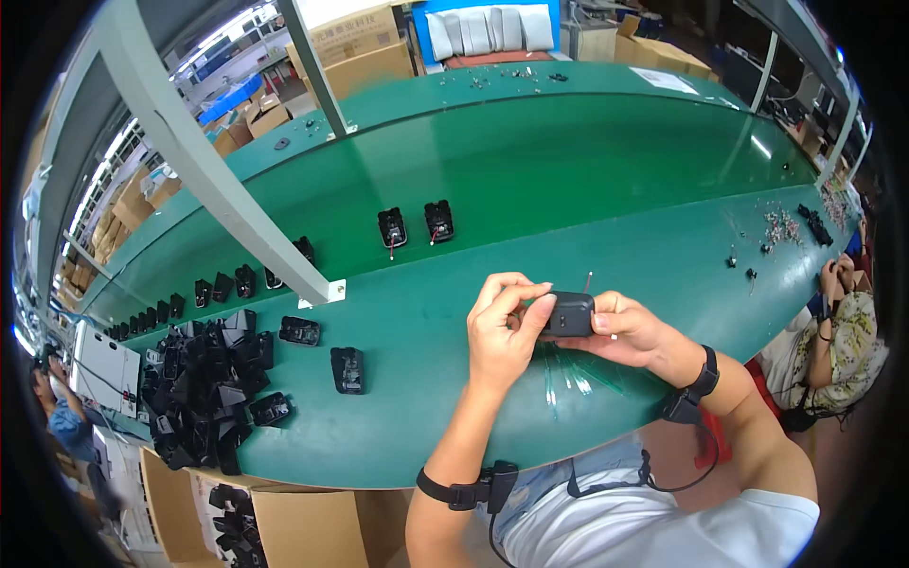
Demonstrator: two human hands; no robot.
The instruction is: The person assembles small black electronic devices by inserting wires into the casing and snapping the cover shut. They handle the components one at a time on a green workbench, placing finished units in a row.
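Observation:
Both of my hands hold one small black plastic housing [570, 313] above the green worktable [454, 417]. My left hand [502, 327] pinches its left end with thumb and fingers. My right hand [630, 329] grips its right side. A thin red wire [587, 280] sticks up from the housing. Several clear strips [568, 374] lie on the table just under my hands.
A pile of black housings [204, 388] lies at the left, two single ones [347, 369] nearer me. Two more housings [415, 225] ride the green belt [568, 161] behind a grey post [227, 180]. Cardboard boxes [303, 525] stand below the table. Another person [833, 331] sits at the right.

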